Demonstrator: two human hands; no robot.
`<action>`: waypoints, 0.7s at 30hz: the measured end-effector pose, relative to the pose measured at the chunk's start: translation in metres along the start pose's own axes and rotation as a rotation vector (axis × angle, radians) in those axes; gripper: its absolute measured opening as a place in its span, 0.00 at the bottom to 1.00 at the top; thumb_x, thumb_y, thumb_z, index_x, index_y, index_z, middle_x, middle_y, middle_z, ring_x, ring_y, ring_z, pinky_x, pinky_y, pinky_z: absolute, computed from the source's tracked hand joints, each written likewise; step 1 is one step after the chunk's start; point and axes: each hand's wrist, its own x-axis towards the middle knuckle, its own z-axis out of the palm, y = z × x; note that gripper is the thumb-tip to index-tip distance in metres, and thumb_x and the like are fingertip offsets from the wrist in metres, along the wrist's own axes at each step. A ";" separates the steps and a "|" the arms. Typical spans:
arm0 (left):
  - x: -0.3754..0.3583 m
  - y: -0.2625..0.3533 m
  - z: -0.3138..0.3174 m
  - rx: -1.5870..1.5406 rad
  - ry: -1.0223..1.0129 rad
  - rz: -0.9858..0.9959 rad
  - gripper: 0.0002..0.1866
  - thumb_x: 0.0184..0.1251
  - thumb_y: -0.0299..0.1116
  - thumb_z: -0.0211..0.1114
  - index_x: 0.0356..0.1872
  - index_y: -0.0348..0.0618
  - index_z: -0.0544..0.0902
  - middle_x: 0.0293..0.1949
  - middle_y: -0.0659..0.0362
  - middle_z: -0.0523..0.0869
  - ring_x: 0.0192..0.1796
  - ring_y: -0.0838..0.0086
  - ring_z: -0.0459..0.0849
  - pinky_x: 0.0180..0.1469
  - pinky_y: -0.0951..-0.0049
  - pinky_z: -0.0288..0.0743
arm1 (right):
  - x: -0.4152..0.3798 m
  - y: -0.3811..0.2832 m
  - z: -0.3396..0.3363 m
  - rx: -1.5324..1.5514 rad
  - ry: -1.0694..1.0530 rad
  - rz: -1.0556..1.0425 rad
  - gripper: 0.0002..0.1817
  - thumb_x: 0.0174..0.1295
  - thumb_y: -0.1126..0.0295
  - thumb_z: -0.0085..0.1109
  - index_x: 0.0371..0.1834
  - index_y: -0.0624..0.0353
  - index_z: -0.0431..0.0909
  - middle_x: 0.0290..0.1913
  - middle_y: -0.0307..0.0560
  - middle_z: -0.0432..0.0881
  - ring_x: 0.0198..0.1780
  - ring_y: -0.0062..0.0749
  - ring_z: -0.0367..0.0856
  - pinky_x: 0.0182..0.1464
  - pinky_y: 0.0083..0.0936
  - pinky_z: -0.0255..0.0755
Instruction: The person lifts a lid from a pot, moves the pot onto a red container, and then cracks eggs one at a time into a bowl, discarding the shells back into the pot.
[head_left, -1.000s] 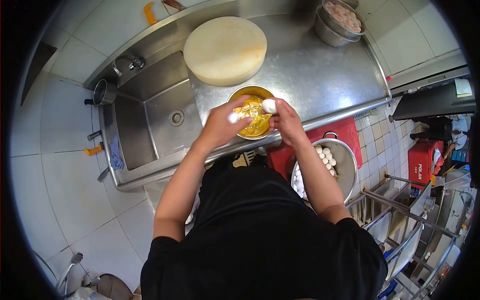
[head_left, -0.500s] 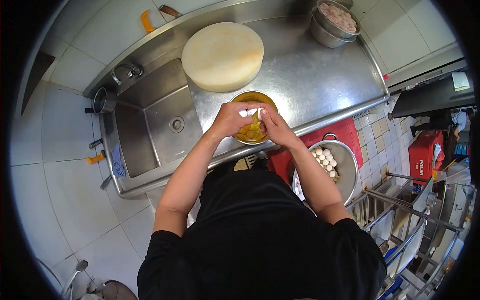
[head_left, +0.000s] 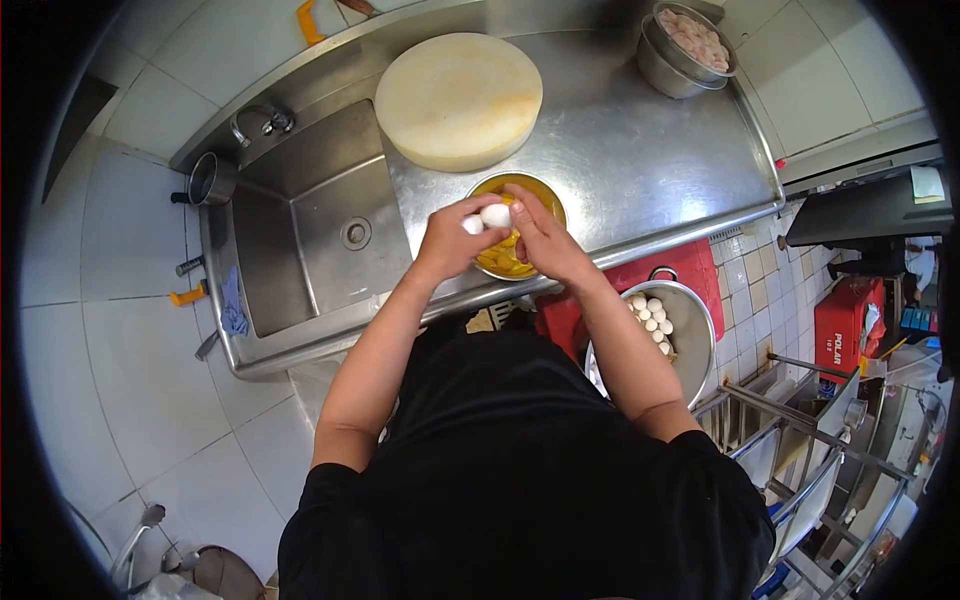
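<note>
Worktop (head_left: 640, 150) & sink (head_left: 300, 220): brushed stainless steel w/ dull sheen; bowl (head_left: 548, 190) shiny metal; egg (head_left: 495, 215) smooth matt shell; chopping block (head_left: 458, 98) pale, matt; wall tiles (head_left: 130, 330) glossy.

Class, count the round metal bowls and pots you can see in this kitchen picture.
4: the bowl of yolks under the hands, stacked bowls at the counter's far corner, an egg pot below, a small pot beside the sink. Others may be hidden.

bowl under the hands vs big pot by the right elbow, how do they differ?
The bowl sits on the steel counter and holds yellow broken egg; the pot stands lower, beside a red crate, and holds whole white eggs. The bowl is smaller. Both hands, left hand and right hand, hold an egg over the bowl, none over the pot. Both are round and metal.
</note>
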 end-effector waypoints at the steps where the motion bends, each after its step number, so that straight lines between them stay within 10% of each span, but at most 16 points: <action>1: -0.003 -0.008 -0.004 -0.284 0.003 -0.137 0.25 0.58 0.30 0.76 0.57 0.37 0.81 0.48 0.53 0.87 0.48 0.70 0.86 0.51 0.72 0.81 | -0.002 -0.004 0.000 0.019 0.007 0.038 0.26 0.80 0.52 0.38 0.70 0.59 0.66 0.46 0.46 0.82 0.27 0.17 0.72 0.31 0.17 0.70; 11: -0.039 -0.027 -0.047 -0.720 0.173 -0.350 0.25 0.67 0.32 0.70 0.63 0.36 0.75 0.46 0.57 0.85 0.41 0.76 0.84 0.46 0.74 0.82 | 0.014 0.020 -0.034 0.145 0.162 -0.021 0.22 0.78 0.52 0.44 0.60 0.58 0.75 0.45 0.44 0.83 0.25 0.17 0.73 0.31 0.16 0.71; 17: -0.207 -0.082 -0.151 -0.531 0.518 -0.520 0.25 0.67 0.29 0.69 0.63 0.33 0.74 0.45 0.56 0.84 0.41 0.77 0.82 0.41 0.76 0.79 | -0.010 0.054 -0.095 0.254 0.449 0.058 0.19 0.75 0.58 0.51 0.59 0.58 0.76 0.46 0.46 0.84 0.24 0.17 0.71 0.29 0.18 0.71; 21: -0.349 -0.152 -0.195 -0.126 0.702 -1.124 0.30 0.62 0.33 0.75 0.63 0.34 0.74 0.40 0.59 0.84 0.37 0.77 0.81 0.34 0.78 0.77 | -0.041 0.086 -0.130 0.254 0.580 0.152 0.16 0.73 0.60 0.54 0.56 0.57 0.79 0.46 0.43 0.84 0.28 0.17 0.74 0.32 0.17 0.72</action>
